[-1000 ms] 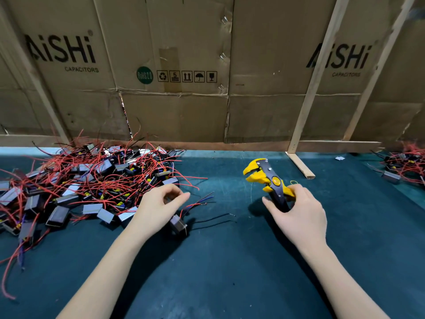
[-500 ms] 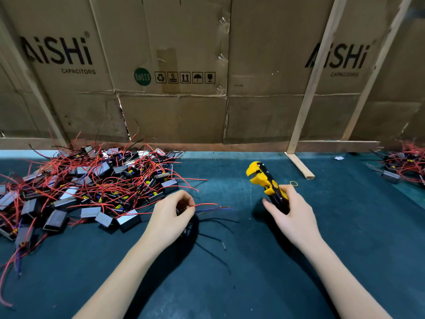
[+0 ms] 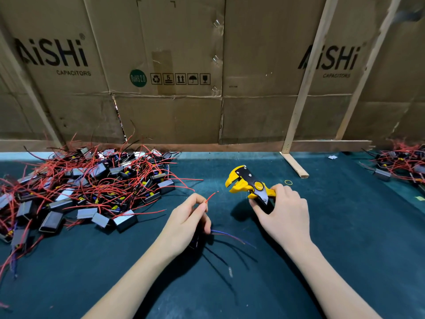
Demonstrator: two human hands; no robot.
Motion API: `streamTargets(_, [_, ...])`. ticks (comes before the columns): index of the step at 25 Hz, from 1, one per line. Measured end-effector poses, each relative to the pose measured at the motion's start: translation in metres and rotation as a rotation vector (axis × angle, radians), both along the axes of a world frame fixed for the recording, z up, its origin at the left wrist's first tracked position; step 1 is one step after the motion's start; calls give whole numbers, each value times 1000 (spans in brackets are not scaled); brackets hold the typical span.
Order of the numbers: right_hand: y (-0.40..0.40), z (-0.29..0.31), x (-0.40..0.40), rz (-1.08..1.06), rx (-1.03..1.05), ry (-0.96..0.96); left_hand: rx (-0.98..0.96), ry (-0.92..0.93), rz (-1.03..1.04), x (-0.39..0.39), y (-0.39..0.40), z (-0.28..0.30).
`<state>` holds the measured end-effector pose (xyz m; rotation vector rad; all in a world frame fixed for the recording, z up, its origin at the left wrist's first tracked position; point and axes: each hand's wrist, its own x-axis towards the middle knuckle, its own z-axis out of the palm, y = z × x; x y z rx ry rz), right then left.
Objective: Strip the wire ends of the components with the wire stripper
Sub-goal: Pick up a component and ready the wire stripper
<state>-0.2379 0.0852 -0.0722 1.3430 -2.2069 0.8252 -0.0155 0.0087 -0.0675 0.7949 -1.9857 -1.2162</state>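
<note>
**Inspector:** Report on the left hand [image 3: 184, 223].

**Assistant:** Thumb and forefinger pinch a red wire [image 3: 211, 196] near its end, so the free tip points right toward the wire stripper [image 3: 249, 185]. The other fingers are curled over a dark component, largely hidden beneath the palm; blue and red leads trail right from under the hand.

**Inspector:** And the right hand [image 3: 281, 214]?

**Assistant:** Fingers wrapped round the stripper's handles. Its yellow jaws stand apart, facing left toward the tip, just beside it, not touching.

**Inspector:** Stock?

**Assistant:** A pile of components [image 3: 87, 187] lies far left on the green mat [image 3: 345, 238]; a smaller heap [image 3: 400, 164] far right.

**Inspector:** Judgement?

**Assistant:** The tip is probably being presented for insertion.
</note>
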Motion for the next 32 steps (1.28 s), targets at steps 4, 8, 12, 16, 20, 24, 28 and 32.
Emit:
streamTargets(4, [-1,-1,4,-8,-27,149,-68,-42,108,-1,3,-2])
streamTargets(8, [-1,1,10,-17,-24,248,-59,-13,142,-4,3,-2])
streamTargets(12, [-3,1,15,-16,-15,292,-89,-28,160,-5,3,-4])
streamTargets(16, [-3,0,19,-10,-15,305,-119,-54,167,-7,4,-6])
streamTargets(20, [-3,1,21,-7,0,317,-130,-61,164,-9,6,-5])
streamTargets(24, [-1,5,20,20,24,311,-142,-74,173,-8,5,-4])
streamTargets(28, [2,7,21,51,121,231,-139,-71,162,-7,6,-3])
streamTargets(32, [3,7,22,8,202,144,-150,-97,151,-7,6,-2])
